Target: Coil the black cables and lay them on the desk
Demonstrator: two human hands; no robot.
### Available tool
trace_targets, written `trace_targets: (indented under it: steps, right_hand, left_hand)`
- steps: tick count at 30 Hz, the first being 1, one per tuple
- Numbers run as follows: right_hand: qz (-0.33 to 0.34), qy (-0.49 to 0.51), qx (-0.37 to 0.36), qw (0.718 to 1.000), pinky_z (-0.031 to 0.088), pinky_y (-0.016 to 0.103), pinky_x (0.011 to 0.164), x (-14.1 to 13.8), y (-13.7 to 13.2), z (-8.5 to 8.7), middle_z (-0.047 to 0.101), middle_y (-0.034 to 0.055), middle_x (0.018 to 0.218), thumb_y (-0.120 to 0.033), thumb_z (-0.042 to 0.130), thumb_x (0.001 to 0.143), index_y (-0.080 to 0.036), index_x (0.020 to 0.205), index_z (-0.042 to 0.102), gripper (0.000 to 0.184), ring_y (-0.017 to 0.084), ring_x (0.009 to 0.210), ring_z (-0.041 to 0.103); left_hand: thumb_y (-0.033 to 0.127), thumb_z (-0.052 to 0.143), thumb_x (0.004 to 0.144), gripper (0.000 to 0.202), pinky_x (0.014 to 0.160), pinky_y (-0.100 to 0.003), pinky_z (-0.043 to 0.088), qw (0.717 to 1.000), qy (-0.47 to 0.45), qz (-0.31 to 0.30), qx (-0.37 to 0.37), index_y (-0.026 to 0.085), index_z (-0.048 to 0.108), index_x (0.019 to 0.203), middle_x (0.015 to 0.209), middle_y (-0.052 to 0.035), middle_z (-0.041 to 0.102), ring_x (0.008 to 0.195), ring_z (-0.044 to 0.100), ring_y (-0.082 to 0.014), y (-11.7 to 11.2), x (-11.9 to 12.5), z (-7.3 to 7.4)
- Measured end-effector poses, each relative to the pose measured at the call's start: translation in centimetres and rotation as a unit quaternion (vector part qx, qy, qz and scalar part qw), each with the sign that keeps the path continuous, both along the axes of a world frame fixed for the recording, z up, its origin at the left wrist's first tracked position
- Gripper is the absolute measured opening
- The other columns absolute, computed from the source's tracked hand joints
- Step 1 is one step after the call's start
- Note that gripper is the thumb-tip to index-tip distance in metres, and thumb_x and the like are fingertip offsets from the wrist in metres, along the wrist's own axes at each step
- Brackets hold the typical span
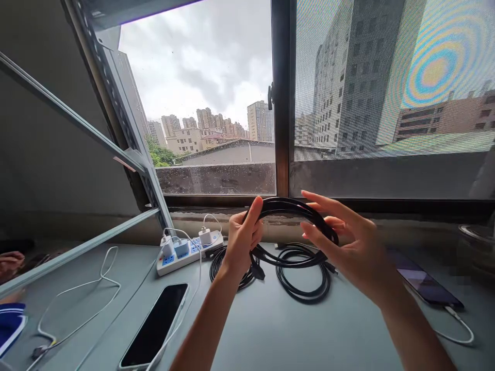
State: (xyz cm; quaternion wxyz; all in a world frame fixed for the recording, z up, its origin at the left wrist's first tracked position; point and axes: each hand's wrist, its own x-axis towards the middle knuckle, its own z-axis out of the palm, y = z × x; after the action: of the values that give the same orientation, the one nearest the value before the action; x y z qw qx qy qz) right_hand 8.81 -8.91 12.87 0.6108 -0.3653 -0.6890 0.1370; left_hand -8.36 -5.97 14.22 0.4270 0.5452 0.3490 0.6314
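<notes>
A coiled black cable (288, 205) is held up above the table, its loops forming a wide ring. My left hand (244, 234) is closed around the left side of the coil, thumb on top. A dark plug (258, 272) hangs from the coil just below that hand. At the coil's right side is my right hand (344, 232), its thumb and fingers spread apart around the loops. On the table behind and below lie another coiled black cable (303, 299) and, partly hidden by my left arm, a further black coil (216, 265).
A white power strip (176, 265) with several plugged-in chargers stands near the window. One phone (157, 327) lies at the left, another phone (429, 283) at the right, with white cables. A metal frame (133, 149) rises at the left. Another person's hand (11, 265) shows at the far left.
</notes>
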Motion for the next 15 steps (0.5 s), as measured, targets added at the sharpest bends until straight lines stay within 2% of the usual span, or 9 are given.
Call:
trace_targets:
  steps: [2,4,6,9,12,15]
  right_hand:
    - [-0.032,-0.034,0.074,0.996,0.053,0.022,0.064,-0.1,0.3,-0.2,0.067,0.0001,0.102,-0.032,0.06,0.086,-0.031,0.118,0.063,0.031,0.011,0.072,0.064]
    - [-0.039,-0.06,0.117,0.991,0.052,0.02,0.057,-0.1,0.7,-0.4,0.067,0.0007,0.105,-0.028,0.057,0.089,-0.029,0.112,0.067,0.025,0.01,0.071,0.064]
    - [-0.039,-0.082,0.123,0.988,0.05,0.018,0.049,0.1,0.9,-0.6,0.066,0.0008,0.108,-0.027,0.056,0.09,-0.03,0.11,0.069,0.024,0.009,0.068,0.063]
    - [-0.032,-0.098,0.124,0.987,0.048,0.017,0.046,0.4,1.0,-0.6,0.065,0.0009,0.108,-0.027,0.056,0.089,-0.029,0.111,0.068,0.024,0.007,0.064,0.061]
    - [-0.03,-0.087,0.141,0.986,0.049,0.017,0.048,0.5,0.7,-0.3,0.066,0.0015,0.102,-0.026,0.058,0.089,-0.026,0.115,0.066,0.027,0.007,0.062,0.059]
    - [-0.033,-0.077,0.158,0.984,0.05,0.017,0.052,0.5,0.3,0.0,0.066,0.0006,0.089,-0.025,0.06,0.088,-0.025,0.116,0.065,0.029,0.007,0.06,0.057]
  left_hand:
    - [0.066,0.064,0.068,0.071,0.035,-0.021,0.003,0.999,0.013,-0.031,-0.039,0.017,0.019,0.047,0.038,0.0073,0.016,0.033,0.014,-0.001,-0.1,0.3,0.0]
    - [0.067,0.063,0.068,0.07,0.034,-0.02,0.003,0.995,0.029,-0.067,-0.073,0.017,0.02,0.046,0.038,0.0072,0.015,0.033,0.013,-0.001,-0.2,0.6,-0.2]
    - [0.066,0.061,0.071,0.068,0.034,-0.02,0.003,0.991,0.039,-0.091,-0.091,0.017,0.022,0.045,0.037,0.007,0.016,0.033,0.014,-0.0008,-0.3,0.8,-0.3]
    - [0.064,0.055,0.076,0.064,0.034,-0.019,0.005,0.985,0.02,-0.13,-0.108,0.017,0.026,0.045,0.036,0.0066,0.016,0.033,0.013,-0.0011,-0.6,0.9,-0.2]
    - [0.062,0.048,0.079,0.061,0.032,-0.018,0.007,0.979,-0.003,-0.159,-0.131,0.017,0.028,0.043,0.035,0.0061,0.016,0.032,0.013,-0.0019,-0.9,0.9,0.0]
    - [0.056,0.054,0.077,0.057,0.031,-0.018,0.007,0.978,0.004,-0.166,-0.124,0.018,0.027,0.043,0.034,0.0065,0.016,0.032,0.013,-0.0019,-1.3,1.0,0.3]
